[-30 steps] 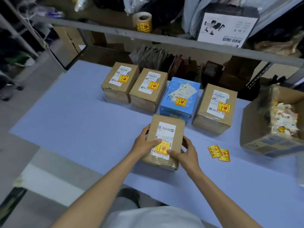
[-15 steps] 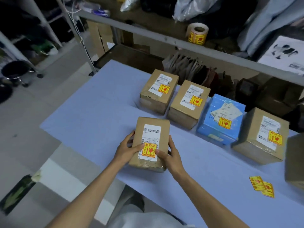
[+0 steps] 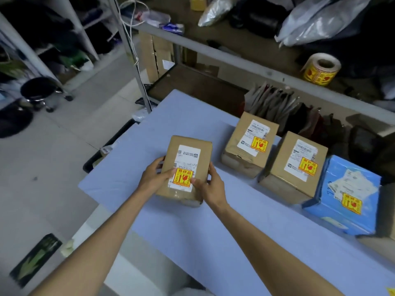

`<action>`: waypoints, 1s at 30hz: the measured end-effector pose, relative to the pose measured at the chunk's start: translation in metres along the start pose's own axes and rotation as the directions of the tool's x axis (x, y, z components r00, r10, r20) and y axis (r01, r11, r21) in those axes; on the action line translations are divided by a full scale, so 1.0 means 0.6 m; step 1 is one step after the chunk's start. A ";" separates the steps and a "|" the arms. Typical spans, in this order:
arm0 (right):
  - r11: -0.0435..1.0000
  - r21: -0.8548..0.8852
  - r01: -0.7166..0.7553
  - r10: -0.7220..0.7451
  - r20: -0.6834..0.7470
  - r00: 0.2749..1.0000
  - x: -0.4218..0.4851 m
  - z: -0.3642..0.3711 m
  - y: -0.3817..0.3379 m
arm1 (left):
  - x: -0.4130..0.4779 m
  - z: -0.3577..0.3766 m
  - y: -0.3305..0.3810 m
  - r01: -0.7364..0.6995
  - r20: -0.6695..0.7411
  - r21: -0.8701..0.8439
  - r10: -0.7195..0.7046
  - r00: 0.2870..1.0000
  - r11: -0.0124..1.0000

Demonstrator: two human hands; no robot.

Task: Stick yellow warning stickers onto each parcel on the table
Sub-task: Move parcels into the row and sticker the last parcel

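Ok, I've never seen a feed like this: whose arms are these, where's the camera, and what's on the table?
No machine: a person works bare-handed, and the one camera sits on their head, looking down. The left hand and right hand grip a brown parcel by its sides, thumbs on its yellow sticker. On the blue table beside it stand a far brown box, a nearer brown box and a blue box, each already stickered. A sticker roll sits on the shelf behind.

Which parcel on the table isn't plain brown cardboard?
The blue parcel, farthest right of the four stickered ones. The held parcel, back-left parcel and back-middle parcel are brown cardboard.
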State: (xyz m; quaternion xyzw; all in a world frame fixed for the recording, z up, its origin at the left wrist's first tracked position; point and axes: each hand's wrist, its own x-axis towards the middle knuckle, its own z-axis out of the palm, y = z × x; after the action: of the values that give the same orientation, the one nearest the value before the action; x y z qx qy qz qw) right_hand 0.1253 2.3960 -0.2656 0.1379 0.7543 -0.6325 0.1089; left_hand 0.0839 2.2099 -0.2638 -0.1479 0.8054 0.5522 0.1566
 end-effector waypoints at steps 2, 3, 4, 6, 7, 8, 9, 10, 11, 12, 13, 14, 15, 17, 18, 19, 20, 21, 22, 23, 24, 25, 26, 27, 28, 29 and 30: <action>1.000 -0.014 -0.006 0.005 -0.051 0.999 0.043 0.011 -0.028 | 0.053 -0.008 0.032 -0.016 0.041 0.021 0.015 0.999 1.000; 0.999 -0.023 -0.025 0.024 -0.076 0.997 0.066 0.013 -0.039 | 0.080 -0.010 0.046 -0.027 0.067 0.038 0.024 0.997 0.999; 0.998 -0.038 -0.044 0.041 -0.097 0.994 0.088 0.013 -0.051 | 0.105 -0.011 0.061 -0.039 0.090 0.056 0.033 0.995 0.998; 0.996 -0.060 -0.067 0.059 -0.124 0.990 0.131 0.009 -0.069 | 0.153 -0.007 0.089 -0.067 0.121 0.090 0.056 0.991 0.994; 0.995 -0.066 -0.077 0.067 -0.137 0.988 0.152 0.005 -0.075 | 0.174 -0.002 0.102 -0.086 0.138 0.103 0.072 0.988 0.991; 0.994 -0.072 -0.085 0.074 -0.151 0.986 0.170 -0.001 -0.080 | 0.194 0.004 0.114 -0.104 0.155 0.113 0.086 0.984 0.988; 0.993 -0.075 -0.094 0.081 -0.169 0.982 0.186 -0.007 -0.084 | 0.212 0.012 0.126 -0.121 0.171 0.122 0.099 0.980 0.985; 0.992 -0.083 -0.098 0.082 -0.184 0.980 0.201 -0.013 -0.087 | 0.228 0.020 0.135 -0.135 0.180 0.129 0.110 0.977 0.982; 0.991 -0.088 -0.103 0.084 -0.197 0.977 0.217 -0.019 -0.088 | 0.242 0.030 0.143 -0.144 0.185 0.133 0.118 0.976 0.981; 0.990 -0.092 -0.107 0.086 -0.207 0.975 0.230 -0.025 -0.088 | 0.255 0.040 0.147 -0.149 0.187 0.133 0.122 0.975 0.980; 0.990 -0.085 -0.117 0.096 -0.214 0.972 0.243 -0.029 -0.089 | 0.266 0.049 0.149 -0.148 0.190 0.139 0.121 0.974 0.979; 0.988 -0.087 -0.128 0.106 -0.218 0.970 0.254 -0.031 -0.087 | 0.276 0.058 0.148 -0.145 0.191 0.145 0.116 0.975 0.979; 0.986 -0.089 -0.139 0.116 -0.220 0.969 0.265 -0.031 -0.085 | 0.283 0.065 0.146 -0.136 0.189 0.151 0.107 0.976 0.979; 0.985 -0.103 -0.136 0.110 -0.221 0.969 0.287 -0.030 -0.072 | 0.297 0.075 0.138 -0.119 0.174 0.152 0.092 0.980 0.981; 0.987 -0.096 -0.131 0.107 -0.222 0.969 0.296 -0.031 -0.067 | 0.303 0.078 0.135 -0.120 0.166 0.150 0.095 0.982 0.981; 0.988 -0.069 -0.135 0.116 -0.224 0.968 0.306 -0.031 -0.062 | 0.307 0.079 0.134 -0.129 0.161 0.158 0.103 0.982 0.979; 0.988 -0.058 -0.145 0.129 -0.221 0.967 0.309 -0.033 -0.064 | 0.309 0.080 0.134 -0.136 0.157 0.168 0.110 0.981 0.976; 0.986 -0.049 -0.160 0.145 -0.221 0.964 0.311 -0.034 -0.068 | 0.310 0.081 0.134 -0.140 0.152 0.177 0.114 0.982 0.974; 0.983 -0.058 -0.174 0.157 -0.225 0.962 0.309 -0.038 -0.076 | 0.310 0.082 0.133 -0.148 0.147 0.182 0.122 0.982 0.972; 0.980 -0.068 -0.185 0.165 -0.232 0.959 0.308 -0.041 -0.079 | 0.309 0.083 0.133 -0.156 0.151 0.182 0.130 0.980 0.971; 0.978 -0.085 -0.190 0.166 -0.234 0.958 0.306 -0.045 -0.081 | 0.309 0.083 0.132 -0.164 0.153 0.187 0.136 0.979 0.969; 0.976 -0.101 -0.195 0.168 -0.228 0.959 0.302 -0.048 -0.086 | 0.307 0.082 0.131 -0.169 0.157 0.198 0.139 0.978 0.966; 0.975 -0.122 -0.187 0.157 -0.223 0.962 0.298 -0.050 -0.090 | 0.307 0.082 0.129 -0.178 0.158 0.206 0.147 0.976 0.962; 0.973 -0.135 -0.186 0.154 -0.219 0.964 0.296 -0.051 -0.091 | 0.304 0.081 0.131 -0.175 0.163 0.209 0.143 0.976 0.962; 0.974 -0.142 -0.177 0.144 -0.216 0.966 0.291 -0.053 -0.094 | 0.303 0.082 0.131 -0.177 0.161 0.220 0.143 0.976 0.959; 0.972 -0.151 -0.179 0.144 -0.217 0.965 0.288 -0.054 -0.098 | 0.300 0.081 0.136 -0.168 0.159 0.238 0.133 0.978 0.956; 0.971 -0.163 -0.173 0.136 -0.212 0.968 0.287 -0.055 -0.101 | 0.300 0.081 0.139 -0.175 0.150 0.272 0.138 0.979 0.946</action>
State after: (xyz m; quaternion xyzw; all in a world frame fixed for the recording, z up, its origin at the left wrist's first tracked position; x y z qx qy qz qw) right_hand -0.0570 2.4311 -0.2623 0.2487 0.8023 -0.5344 0.0939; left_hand -0.1090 2.2728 -0.2850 -0.0234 0.8736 0.4502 0.1833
